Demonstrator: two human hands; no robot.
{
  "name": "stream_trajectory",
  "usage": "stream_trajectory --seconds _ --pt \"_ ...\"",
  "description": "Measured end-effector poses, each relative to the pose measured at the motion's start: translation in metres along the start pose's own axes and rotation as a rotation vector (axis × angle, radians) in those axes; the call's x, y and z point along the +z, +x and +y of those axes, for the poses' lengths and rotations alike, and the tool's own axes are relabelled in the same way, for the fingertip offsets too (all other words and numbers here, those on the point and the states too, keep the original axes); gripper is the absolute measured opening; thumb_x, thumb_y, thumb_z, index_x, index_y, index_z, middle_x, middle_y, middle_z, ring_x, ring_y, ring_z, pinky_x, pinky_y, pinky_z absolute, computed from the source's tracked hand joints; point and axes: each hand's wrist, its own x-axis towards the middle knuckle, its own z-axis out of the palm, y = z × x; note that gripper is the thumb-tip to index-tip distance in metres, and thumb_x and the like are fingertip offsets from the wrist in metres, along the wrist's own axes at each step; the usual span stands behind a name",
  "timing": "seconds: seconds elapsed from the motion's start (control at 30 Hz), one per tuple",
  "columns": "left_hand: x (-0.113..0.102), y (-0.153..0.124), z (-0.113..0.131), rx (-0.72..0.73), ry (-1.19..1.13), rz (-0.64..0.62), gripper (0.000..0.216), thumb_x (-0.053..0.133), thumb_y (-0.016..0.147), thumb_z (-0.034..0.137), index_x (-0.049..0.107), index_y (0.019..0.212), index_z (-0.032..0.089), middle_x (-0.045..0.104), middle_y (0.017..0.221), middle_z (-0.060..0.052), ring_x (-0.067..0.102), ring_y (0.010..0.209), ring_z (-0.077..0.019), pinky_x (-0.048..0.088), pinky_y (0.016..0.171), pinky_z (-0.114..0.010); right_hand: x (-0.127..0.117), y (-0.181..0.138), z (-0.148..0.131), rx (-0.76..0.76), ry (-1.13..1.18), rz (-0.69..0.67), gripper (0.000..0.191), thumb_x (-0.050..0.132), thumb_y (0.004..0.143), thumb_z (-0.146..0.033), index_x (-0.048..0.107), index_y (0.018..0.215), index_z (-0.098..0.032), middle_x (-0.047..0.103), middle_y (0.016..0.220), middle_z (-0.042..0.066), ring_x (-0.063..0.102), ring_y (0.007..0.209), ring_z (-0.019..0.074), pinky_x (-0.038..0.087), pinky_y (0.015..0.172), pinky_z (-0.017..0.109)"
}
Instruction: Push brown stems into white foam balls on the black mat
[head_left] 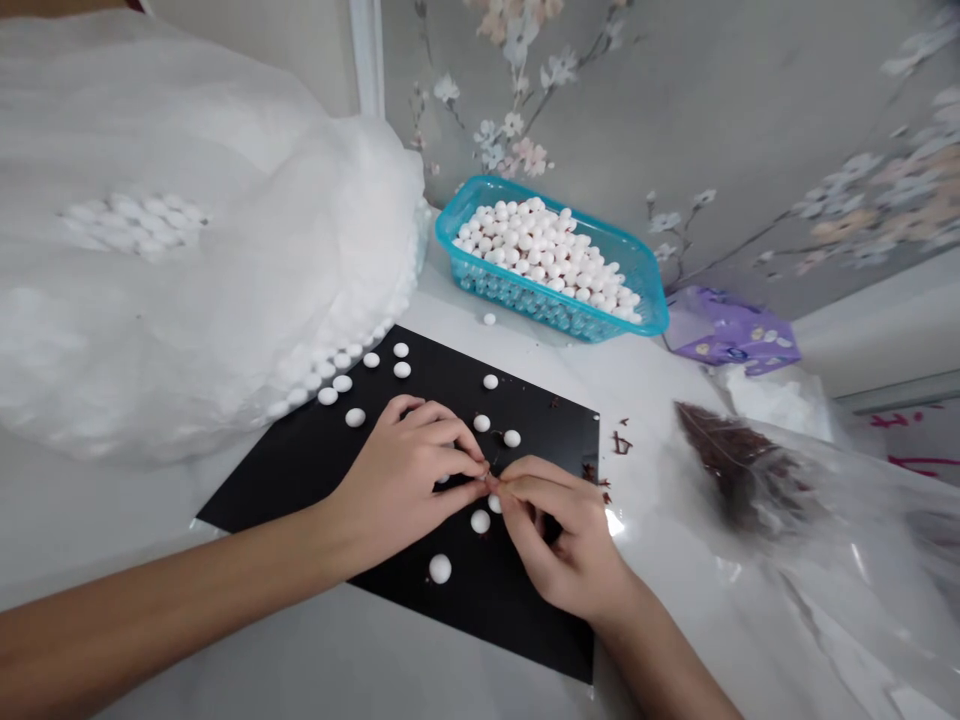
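Note:
Over a black sheet (517, 620), my left hand (420, 460) and my right hand (559, 525) meet fingertip to fingertip. Both are closed in a pinch. Whatever sits between the fingertips is too small and covered to name. Just below the pinch, a white ball (495, 504) shows in part beside my right fingers. Another white ball (480, 521) lies close under it, and one more white ball (440, 569) rests nearer the front edge. Several others are scattered beyond my hands, among them a white ball (511, 438).
A large translucent bag (225, 270) full of white balls bulges at left, overlapping the sheet. Behind stands a blue basket (551, 310) heaped with white balls. At right are a purple packet (731, 330), a clear bag of brown pieces (739, 470), and loose brown bits (621, 443).

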Motion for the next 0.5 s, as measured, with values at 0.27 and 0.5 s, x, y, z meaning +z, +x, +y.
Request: stream_trajectory --seconds 0.27,0.5 --pt "-0.0009 0.0006 0.0002 -0.006 0.004 -0.008 0.005 0.065 0.074 0.029 0.070 0.076 0.028 0.068 0.085 0.006 0.055 0.086 -0.0146 0.026 0.088 -0.037 -0.0050 0.0056 0.0042 0.138 0.105 0.042 0.017 0.049 0.085 -0.017 0.064 0.077 -0.015 0.058 0.081 0.006 0.051 0.056 0.0087 0.037 0.042 0.020" --pt "-0.0019 0.0010 -0.0017 -0.029 -0.005 -0.041 0.006 0.064 0.076 0.029 0.070 0.078 0.028 0.067 0.085 0.007 0.055 0.086 -0.0142 0.027 0.086 -0.036 -0.0058 0.0069 0.0048 0.215 0.168 0.074 0.018 0.049 0.085 -0.021 0.067 0.087 -0.019 0.055 0.083 0.004 0.049 0.050 0.0061 0.037 0.037 0.018"
